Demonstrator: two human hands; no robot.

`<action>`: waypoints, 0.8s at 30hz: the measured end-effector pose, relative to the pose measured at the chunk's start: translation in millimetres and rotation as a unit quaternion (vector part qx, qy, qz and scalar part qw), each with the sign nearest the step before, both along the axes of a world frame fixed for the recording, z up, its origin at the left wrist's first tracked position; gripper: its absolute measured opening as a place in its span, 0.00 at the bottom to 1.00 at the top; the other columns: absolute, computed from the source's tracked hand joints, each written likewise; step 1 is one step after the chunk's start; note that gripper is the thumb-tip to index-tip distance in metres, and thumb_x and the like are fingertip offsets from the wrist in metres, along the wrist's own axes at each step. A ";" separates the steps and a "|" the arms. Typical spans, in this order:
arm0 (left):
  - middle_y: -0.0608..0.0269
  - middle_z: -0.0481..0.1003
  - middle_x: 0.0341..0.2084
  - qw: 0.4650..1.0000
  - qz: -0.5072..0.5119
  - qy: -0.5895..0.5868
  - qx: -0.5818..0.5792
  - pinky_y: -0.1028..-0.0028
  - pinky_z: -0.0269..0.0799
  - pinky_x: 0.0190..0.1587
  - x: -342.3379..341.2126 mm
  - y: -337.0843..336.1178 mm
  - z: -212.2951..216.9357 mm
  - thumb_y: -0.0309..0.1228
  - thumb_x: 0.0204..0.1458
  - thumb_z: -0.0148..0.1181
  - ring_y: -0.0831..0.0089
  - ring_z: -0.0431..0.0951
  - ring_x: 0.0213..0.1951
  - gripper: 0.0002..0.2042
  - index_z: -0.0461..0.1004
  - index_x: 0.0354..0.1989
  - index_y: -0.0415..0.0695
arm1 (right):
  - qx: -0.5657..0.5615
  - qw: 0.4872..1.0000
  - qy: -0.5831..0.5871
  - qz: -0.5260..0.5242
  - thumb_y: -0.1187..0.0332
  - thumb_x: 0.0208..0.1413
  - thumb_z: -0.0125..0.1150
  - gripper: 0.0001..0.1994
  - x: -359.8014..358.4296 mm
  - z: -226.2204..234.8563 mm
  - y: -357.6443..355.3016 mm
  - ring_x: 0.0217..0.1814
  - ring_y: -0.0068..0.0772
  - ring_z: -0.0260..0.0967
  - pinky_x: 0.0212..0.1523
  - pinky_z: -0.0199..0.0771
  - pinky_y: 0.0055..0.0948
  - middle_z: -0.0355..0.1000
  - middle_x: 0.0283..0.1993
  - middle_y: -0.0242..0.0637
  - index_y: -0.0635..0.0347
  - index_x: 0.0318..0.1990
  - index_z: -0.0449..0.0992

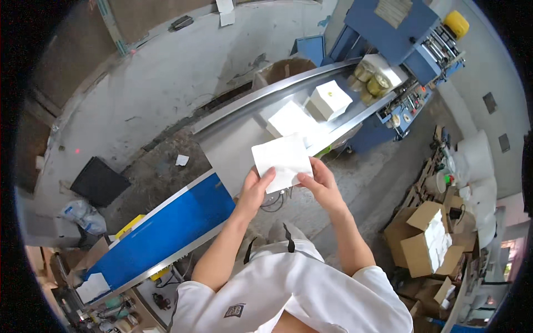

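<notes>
Both hands hold a square white stack of paper (282, 158) in front of my body, over the near edge of a metal table. My left hand (255, 190) grips its lower left side, thumb on top. On the lower right side, my right hand (324, 186) is closed the same way, its thumb pressed on the upper face. The fingers underneath are hidden. Just beyond lies a second white stack (291, 119) on the metal table (236, 136). Farther right on that table sits a taller white block of paper (331, 100), with a small yellowish mark on top.
A blue conveyor belt (166, 233) runs off to the lower left. At the far right of the table stand a blue machine (383, 28) and yellowish rolls in clear wrap (377, 84). Right of me, an open cardboard box (408, 241) holds white paper. A dark mat (99, 181) lies left.
</notes>
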State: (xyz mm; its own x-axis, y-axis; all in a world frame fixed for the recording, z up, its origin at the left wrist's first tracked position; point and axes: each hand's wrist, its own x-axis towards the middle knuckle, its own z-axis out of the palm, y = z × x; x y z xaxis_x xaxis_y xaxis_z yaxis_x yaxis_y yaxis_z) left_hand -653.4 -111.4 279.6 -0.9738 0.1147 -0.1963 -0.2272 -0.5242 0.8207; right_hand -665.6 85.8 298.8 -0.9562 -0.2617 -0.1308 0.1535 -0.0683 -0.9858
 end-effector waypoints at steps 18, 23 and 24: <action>0.57 0.75 0.44 0.991 0.082 -0.064 -0.085 0.71 0.80 0.36 -171.2 55.2 -24.3 0.33 0.61 0.54 0.69 0.80 0.40 0.17 0.66 0.53 0.35 | 0.264 0.952 0.145 0.050 0.63 0.61 0.60 0.26 -230.3 -27.3 54.8 0.42 0.29 0.73 0.34 0.73 0.27 0.74 0.49 0.46 0.64 0.64 0.64; 0.52 0.75 0.43 0.976 0.136 -0.067 -0.154 0.69 0.80 0.37 -177.6 66.0 -40.6 0.27 0.60 0.56 0.67 0.80 0.40 0.17 0.64 0.54 0.33 | 0.250 0.954 0.146 0.082 0.62 0.59 0.62 0.27 -241.8 -41.6 69.4 0.43 0.33 0.74 0.40 0.74 0.30 0.74 0.48 0.50 0.65 0.63 0.65; 0.51 0.75 0.43 0.971 0.130 -0.079 -0.183 0.67 0.80 0.38 -178.8 64.4 -42.5 0.27 0.60 0.56 0.65 0.80 0.40 0.18 0.63 0.55 0.33 | 0.262 0.948 0.157 0.086 0.61 0.58 0.63 0.28 -243.8 -44.2 71.6 0.42 0.35 0.75 0.42 0.74 0.31 0.75 0.48 0.51 0.66 0.62 0.66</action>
State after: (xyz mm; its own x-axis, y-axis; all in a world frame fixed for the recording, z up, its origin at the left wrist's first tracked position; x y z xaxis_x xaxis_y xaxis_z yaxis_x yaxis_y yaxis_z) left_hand -832.2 -47.0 237.2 -0.9151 -0.2362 -0.3267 -0.2645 -0.2597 0.9288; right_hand -909.4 157.4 254.6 -0.9189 -0.3946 -0.0019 -0.1888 0.4437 -0.8760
